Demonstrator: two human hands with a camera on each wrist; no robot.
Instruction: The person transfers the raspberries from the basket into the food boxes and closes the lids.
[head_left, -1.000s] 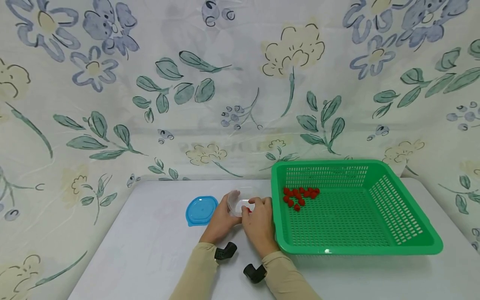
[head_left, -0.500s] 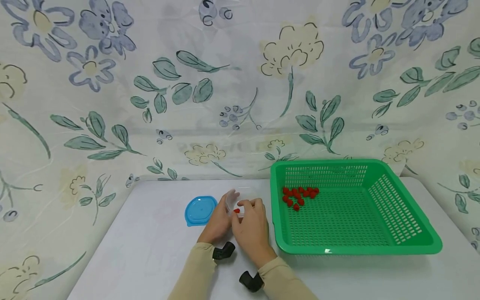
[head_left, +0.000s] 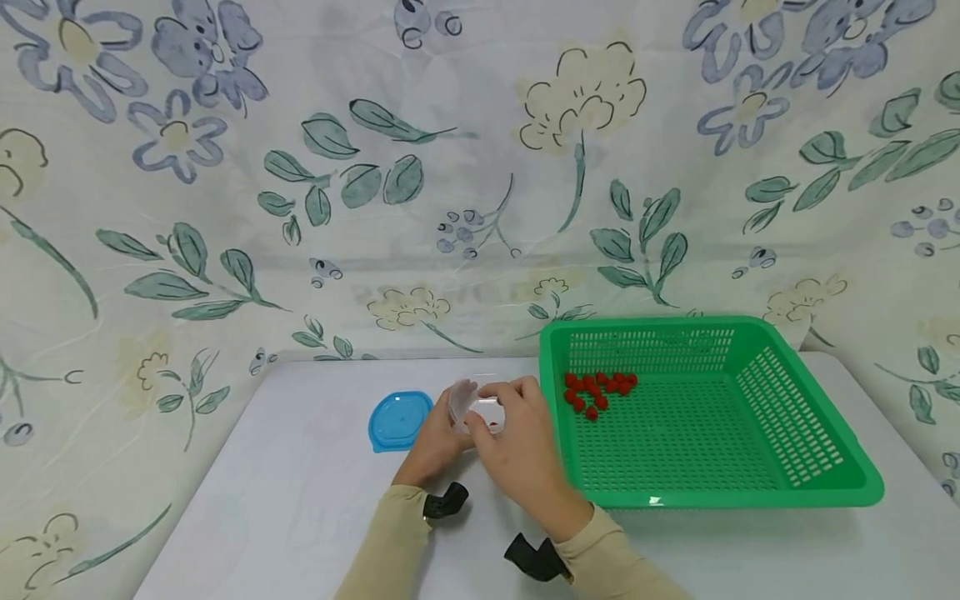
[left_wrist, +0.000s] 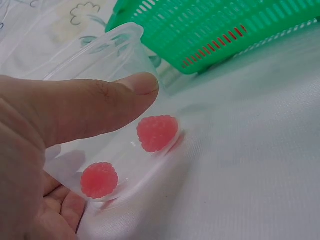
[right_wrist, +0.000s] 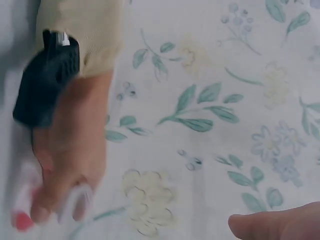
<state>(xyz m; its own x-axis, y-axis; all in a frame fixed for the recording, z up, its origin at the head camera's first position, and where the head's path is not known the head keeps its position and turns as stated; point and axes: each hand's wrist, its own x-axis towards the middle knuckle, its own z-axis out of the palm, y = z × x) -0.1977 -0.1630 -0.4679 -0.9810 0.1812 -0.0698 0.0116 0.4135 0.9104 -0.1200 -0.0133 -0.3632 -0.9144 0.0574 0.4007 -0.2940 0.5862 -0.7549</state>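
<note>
1. Landmark: green basket (head_left: 720,500). A cluster of raspberries (head_left: 602,402) lies inside it, toward its far-left corner.
2. Clear plastic tub (left_wrist: 125,165): left of the basket, apart from it. Two raspberries (left_wrist: 157,133) show low inside, through its wall. You cannot tell from here whether its base sits flat.
3. Blue lid (head_left: 400,421): off the tub, farther left of the basket.
4. Your left hand (head_left: 435,442) grips the tub, thumb lying across its wall.
5. Your right hand (head_left: 528,450) is at the tub, just left of the basket, thumb and forefinger parted; no berry visible between them.
6. Judged step: loading raspberries into the tub, early stage, most of the visible fruit being in the basket.
7. For good work: keep the left grip light, since the thin wall probably flexes. Lift your right fingers clear of the rim before swinging toward the basket. Pinch berries singly and release low, to limit bouncing.
</note>
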